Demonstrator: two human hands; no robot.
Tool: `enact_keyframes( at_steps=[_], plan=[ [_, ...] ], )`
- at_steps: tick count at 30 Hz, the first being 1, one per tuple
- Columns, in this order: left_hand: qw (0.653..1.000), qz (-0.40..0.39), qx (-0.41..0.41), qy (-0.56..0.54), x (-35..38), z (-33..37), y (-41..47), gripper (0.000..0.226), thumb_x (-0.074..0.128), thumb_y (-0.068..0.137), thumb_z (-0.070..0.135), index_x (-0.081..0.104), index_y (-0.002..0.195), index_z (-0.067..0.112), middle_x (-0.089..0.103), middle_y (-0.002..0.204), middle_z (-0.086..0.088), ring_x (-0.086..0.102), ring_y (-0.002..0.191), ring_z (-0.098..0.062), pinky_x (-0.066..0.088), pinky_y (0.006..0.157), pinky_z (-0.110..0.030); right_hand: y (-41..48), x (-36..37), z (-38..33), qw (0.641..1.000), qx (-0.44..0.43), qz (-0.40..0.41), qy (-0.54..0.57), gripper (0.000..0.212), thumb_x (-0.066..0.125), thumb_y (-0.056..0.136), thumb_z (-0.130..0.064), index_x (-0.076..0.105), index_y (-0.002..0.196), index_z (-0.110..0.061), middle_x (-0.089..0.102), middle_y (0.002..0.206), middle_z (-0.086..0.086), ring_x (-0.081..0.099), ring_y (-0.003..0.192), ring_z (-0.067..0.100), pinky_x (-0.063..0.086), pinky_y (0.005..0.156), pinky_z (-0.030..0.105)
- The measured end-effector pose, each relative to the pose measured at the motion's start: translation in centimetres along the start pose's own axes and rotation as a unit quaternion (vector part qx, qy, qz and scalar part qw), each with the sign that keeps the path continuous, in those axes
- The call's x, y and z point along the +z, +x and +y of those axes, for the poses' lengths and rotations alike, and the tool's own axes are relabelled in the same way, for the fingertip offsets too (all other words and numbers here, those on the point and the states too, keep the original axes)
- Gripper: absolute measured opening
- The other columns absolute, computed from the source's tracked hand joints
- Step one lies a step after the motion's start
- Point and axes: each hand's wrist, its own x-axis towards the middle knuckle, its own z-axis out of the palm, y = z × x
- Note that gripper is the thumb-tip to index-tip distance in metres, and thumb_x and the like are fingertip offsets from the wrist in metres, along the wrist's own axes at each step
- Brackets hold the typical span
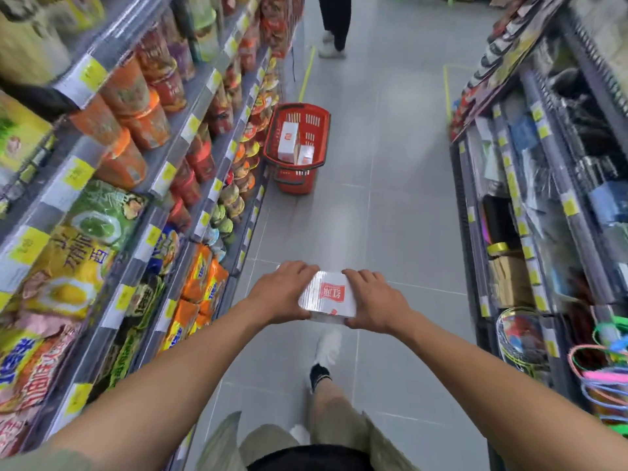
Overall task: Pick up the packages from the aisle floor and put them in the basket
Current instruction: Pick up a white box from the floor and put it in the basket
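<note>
White and film-wrapped, with a red label on top, the package is held above the grey tiled floor, clamped between both hands. The left hand grips its left end, fingers curled over the far edge and thumb at the near edge. The right hand grips the right end the same way. Farther up the aisle the red basket stands on the floor, just beside the foot of the left shelves, well apart from the held package. 2 white boxes with red labels lie inside it. Below the hands a white shoe shows. Right shelves line the other side, and another person's legs stand far up the aisle.
</note>
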Motion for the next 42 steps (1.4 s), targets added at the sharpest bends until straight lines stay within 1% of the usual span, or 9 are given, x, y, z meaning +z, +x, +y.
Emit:
enact_keyframes(
  at_steps=[4, 11, 16, 21, 23, 28, 33, 37, 42],
  plan=[
    [1.000, 0.008, -0.007, -0.002, -3.8, -3.0, 6.8, 0.088, 0.076, 0.072, 0.055, 0.031, 0.143, 0.030, 0.046, 0.136, 0.001, 0.045, 0.126, -0.024, 0.054, 0.089, -0.049, 7.3, -4.7, 1.9, 1.000, -0.013, 0.007, -0.002, 0.099, 0.080, 0.070, -0.052, 0.026, 0.151, -0.033, 0.043, 0.144, -0.003, 0.037, 0.134, 0.024, 0.055, 0.089, 0.047],
    [1.000, 0.011, -0.028, -0.008, -9.2, -9.0, 17.2, 0.092, 0.077, 0.072, 0.054, 0.032, 0.147, 0.027, 0.045, 0.142, 0.001, 0.042, 0.131, -0.025, 0.054, 0.090, -0.049, 19.4, -11.9, 3.3, 1.000, -0.022, 0.000, 0.000, 0.099, 0.082, 0.070, -0.049, 0.027, 0.151, -0.032, 0.043, 0.144, -0.002, 0.037, 0.134, 0.024, 0.053, 0.089, 0.046],
    [0.998, 0.014, -0.044, -0.031, -12.2, -13.6, 23.8, 0.090, 0.079, 0.072, 0.052, 0.032, 0.146, 0.030, 0.045, 0.141, 0.004, 0.043, 0.130, -0.020, 0.055, 0.088, -0.046, 28.1, -15.7, 4.2, 0.999, -0.032, -0.024, -0.006, 0.098, 0.081, 0.071, -0.050, 0.027, 0.151, -0.031, 0.043, 0.145, -0.002, 0.036, 0.135, 0.024, 0.053, 0.092, 0.047],
    [0.999, 0.006, -0.020, -0.033, -16.1, -18.0, 32.1, 0.086, 0.079, 0.070, 0.054, 0.033, 0.139, 0.033, 0.046, 0.134, 0.004, 0.043, 0.128, -0.020, 0.056, 0.086, -0.050, 35.5, -19.7, 5.2, 1.000, -0.007, -0.010, 0.002, 0.098, 0.081, 0.072, -0.053, 0.025, 0.150, -0.032, 0.043, 0.144, -0.003, 0.039, 0.134, 0.023, 0.054, 0.092, 0.047],
    [0.999, 0.002, 0.000, -0.032, -17.8, -18.6, 35.3, 0.084, 0.079, 0.072, 0.054, 0.034, 0.138, 0.032, 0.047, 0.133, 0.003, 0.043, 0.126, -0.020, 0.056, 0.087, -0.048, 37.7, -21.6, 6.3, 1.000, 0.005, -0.006, 0.005, 0.098, 0.080, 0.072, -0.054, 0.025, 0.150, -0.033, 0.043, 0.144, -0.003, 0.039, 0.134, 0.022, 0.055, 0.093, 0.047],
    [0.999, 0.001, 0.025, -0.022, -22.1, -19.0, 44.1, 0.084, 0.078, 0.075, 0.054, 0.032, 0.141, 0.031, 0.045, 0.140, 0.003, 0.042, 0.130, -0.019, 0.055, 0.090, -0.048, 43.1, -26.4, 10.6, 0.999, 0.031, 0.007, 0.019, 0.099, 0.081, 0.071, -0.055, 0.024, 0.149, -0.035, 0.043, 0.144, -0.004, 0.039, 0.133, 0.020, 0.056, 0.091, 0.045],
    [0.999, 0.010, 0.032, -0.024, -24.0, -18.1, 54.2, 0.087, 0.078, 0.074, 0.055, 0.030, 0.143, 0.033, 0.045, 0.140, 0.005, 0.044, 0.130, -0.017, 0.056, 0.091, -0.044, 48.9, -31.2, 17.7, 0.999, 0.032, 0.013, 0.008, 0.098, 0.080, 0.072, -0.051, 0.025, 0.152, -0.032, 0.043, 0.143, -0.003, 0.038, 0.133, 0.023, 0.054, 0.087, 0.044],
    [0.999, 0.031, 0.001, -0.037, -25.2, -16.5, 61.1, 0.088, 0.076, 0.074, 0.057, 0.030, 0.145, 0.033, 0.043, 0.140, 0.008, 0.042, 0.129, -0.014, 0.054, 0.089, -0.039, 53.7, -35.6, 23.7, 1.000, 0.007, 0.008, -0.019, 0.097, 0.077, 0.076, -0.050, 0.025, 0.154, -0.028, 0.042, 0.147, -0.003, 0.038, 0.136, 0.022, 0.053, 0.088, 0.042],
    [0.993, 0.057, -0.078, -0.064, -27.0, -15.3, 67.8, 0.088, 0.076, 0.074, 0.059, 0.030, 0.144, 0.032, 0.046, 0.140, 0.006, 0.044, 0.129, -0.014, 0.055, 0.090, -0.042, 60.9, -41.4, 28.6, 0.997, -0.041, -0.023, -0.062, 0.090, 0.079, 0.077, -0.049, 0.031, 0.148, -0.022, 0.045, 0.146, -0.003, 0.040, 0.135, 0.020, 0.054, 0.089, 0.041]
  ],
)
